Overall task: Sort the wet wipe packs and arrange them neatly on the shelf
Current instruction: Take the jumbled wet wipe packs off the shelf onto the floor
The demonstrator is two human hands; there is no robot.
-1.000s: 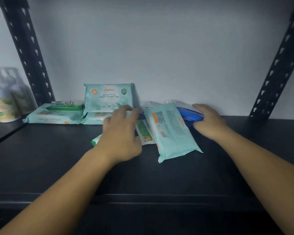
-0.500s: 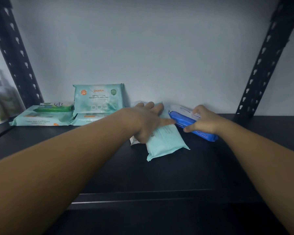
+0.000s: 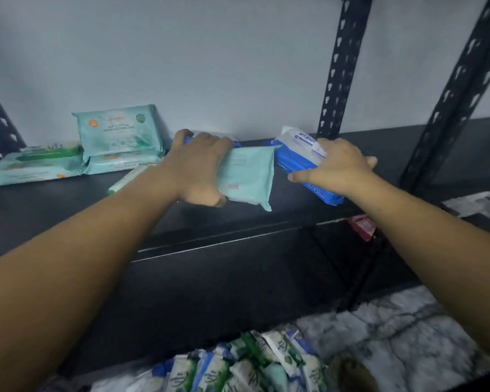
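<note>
Fingers (image 3: 181,136) of left hand (image 3: 198,171) round pale teal pack (image 3: 248,174), right hand (image 3: 343,168) clasping blue pack (image 3: 294,162), black shelf (image 3: 68,210) beneath, stacked teal packs (image 3: 119,140) at 10 o'clock, grey wall (image 3: 210,52) behind, marbled floor (image 3: 393,335) at 5 o'clock

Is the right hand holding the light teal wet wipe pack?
No, the right hand grips the blue antabax pack, while the left hand holds the light teal pack.

Pack pile (image 3: 119,134) at left of shelf (image 3: 40,199) — wall (image 3: 210,66) behind.
</note>
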